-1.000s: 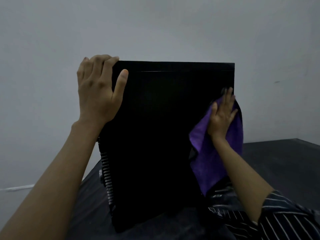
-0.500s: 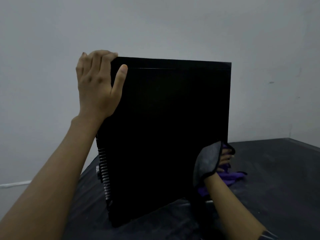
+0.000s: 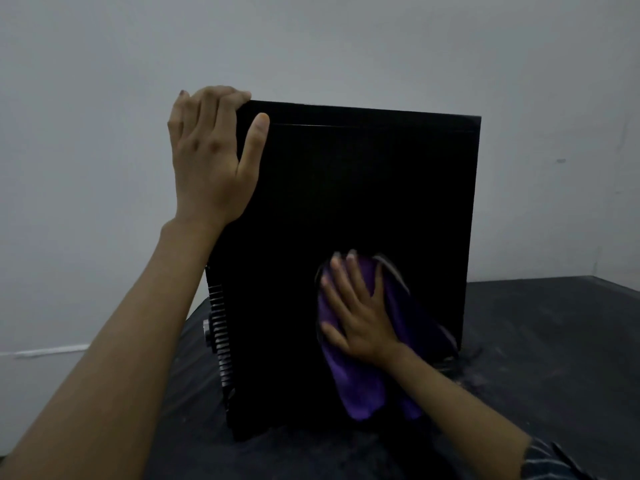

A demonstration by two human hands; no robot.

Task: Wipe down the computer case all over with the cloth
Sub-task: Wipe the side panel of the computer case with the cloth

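Side-panel wipe under way: tall black flat-sided computer case [image 3: 363,209] stands upright on dark desk [image 3: 540,358]. Left hand [image 3: 207,161] grips its top-left corner, fingers [image 3: 221,98] curled over. Right hand [image 3: 356,320] lies flat, fingers [image 3: 341,278] straight, pressing soft purple cloth [image 3: 360,393] low on the panel. Next probably upward strokes; upper panel and right edge lie unobstructed.

A plain grey wall [image 3: 311,46] fills the upper half of the frame. On its right side sits a small dark mark [image 3: 561,161]. Low at the left edge, a pale strip [image 3: 52,350] runs level along it. Across the bottom spreads a dark tabletop [image 3: 554,341], smudged with light dust toward the right.
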